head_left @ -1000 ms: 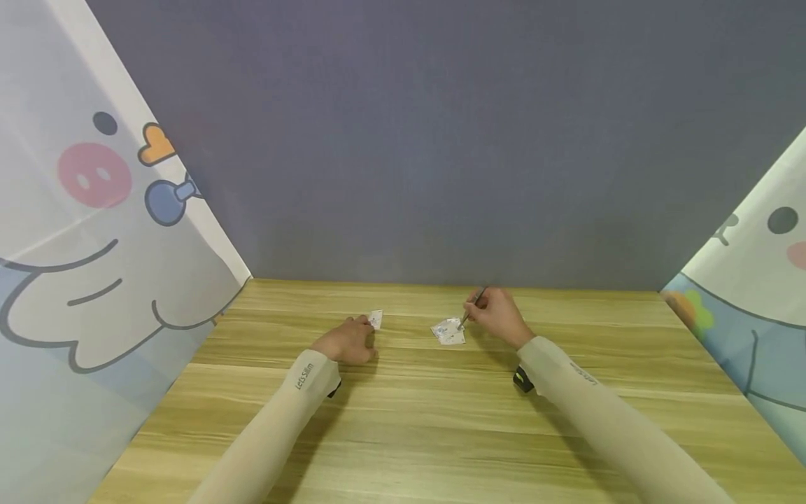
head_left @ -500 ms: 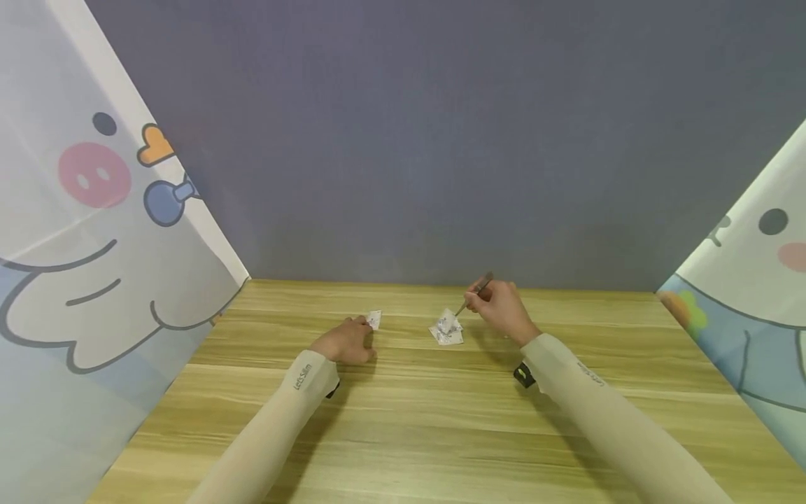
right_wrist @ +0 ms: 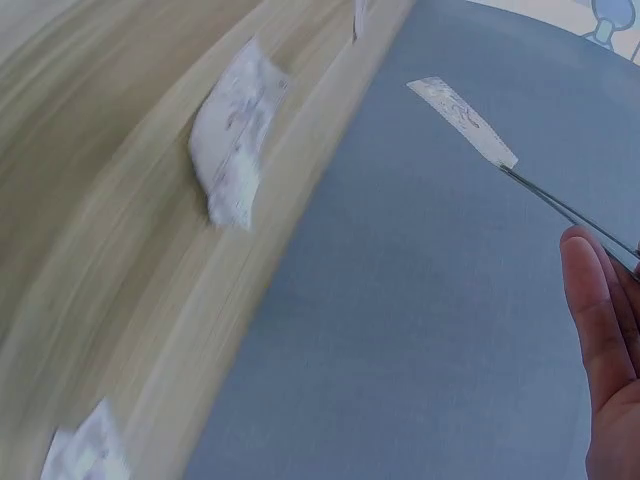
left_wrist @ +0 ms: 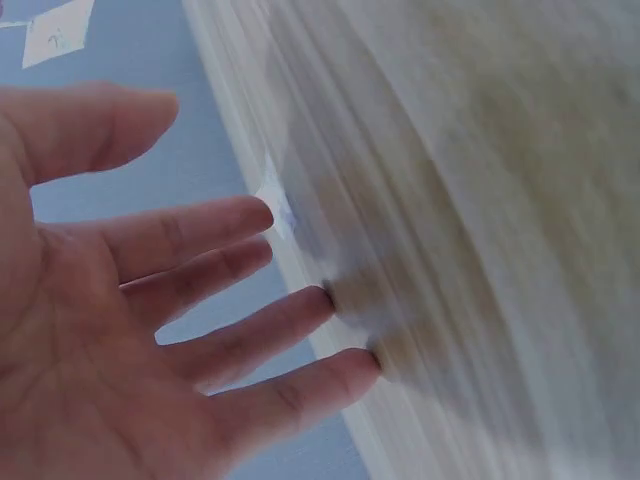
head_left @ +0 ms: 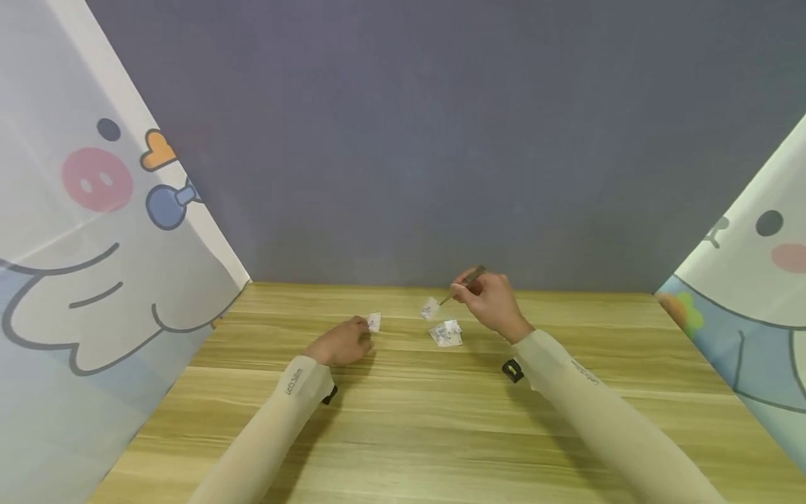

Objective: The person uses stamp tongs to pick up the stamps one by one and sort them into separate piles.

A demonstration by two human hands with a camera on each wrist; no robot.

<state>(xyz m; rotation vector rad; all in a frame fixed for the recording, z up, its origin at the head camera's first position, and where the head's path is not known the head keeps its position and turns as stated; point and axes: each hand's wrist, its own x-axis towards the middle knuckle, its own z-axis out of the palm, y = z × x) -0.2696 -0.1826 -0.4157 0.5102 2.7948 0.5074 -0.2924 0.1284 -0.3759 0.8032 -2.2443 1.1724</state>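
Observation:
Tweezers [head_left: 462,284] are held between the thumb and fingers of my right hand [head_left: 494,302]. Their tips grip one corner of a small white printed packet [head_left: 430,308], raised off the table; the right wrist view shows this packet [right_wrist: 462,120] hanging from the tips. Just below it, similar packets lie overlapping in a small pile [head_left: 446,334]. Over to the left, my left hand [head_left: 342,343] has its fingertips on the table, right at the edge of another white packet [head_left: 374,322]. In the left wrist view the fingers [left_wrist: 270,395] are extended and spread, with that packet partly hidden behind the index fingertip.
The wood-grain table [head_left: 403,420] ends at an upright grey panel [head_left: 403,154] behind the packets. Cartoon-printed sheets [head_left: 113,294] stand at the left and right sides. A black wrist strap [head_left: 513,371] shows under the right sleeve.
The tweezers have lifted one packet off the pile and carried it up and to the left. My right hand has shifted slightly left; my left hand has stayed nearly in place.

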